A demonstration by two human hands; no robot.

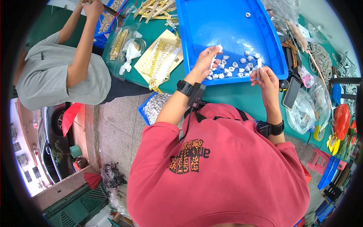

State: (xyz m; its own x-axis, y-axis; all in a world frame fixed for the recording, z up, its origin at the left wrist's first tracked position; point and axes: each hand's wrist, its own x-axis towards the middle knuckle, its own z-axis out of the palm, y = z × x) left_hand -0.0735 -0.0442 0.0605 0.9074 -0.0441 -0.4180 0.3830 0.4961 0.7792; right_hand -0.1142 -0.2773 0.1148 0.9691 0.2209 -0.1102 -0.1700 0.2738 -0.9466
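My left hand (206, 61) is over the near left part of a big blue tray (215, 22), fingers closed. A small white knobbly piece (220, 47) sticks out at its fingertips, and more white shows under the curled fingers. By the tray's near right edge, my right hand (267, 78) grips a narrow, flat, pale metal strip-like tool (259, 69) pointing away from me. Its exact kind is unclear. Several loose white pieces (242, 60), rounded and hollow-looking, lie between my hands on the tray floor. One more white piece (248, 15) sits alone at the far right.
Gold trim strips (160, 60) lie on a yellow card on the green table (151, 28). Below the edge is a blue bin (155, 108) of small pale bits. A phone (291, 93), plastic bags (302, 113) and cords are at right. Another person (68, 72) works at left.
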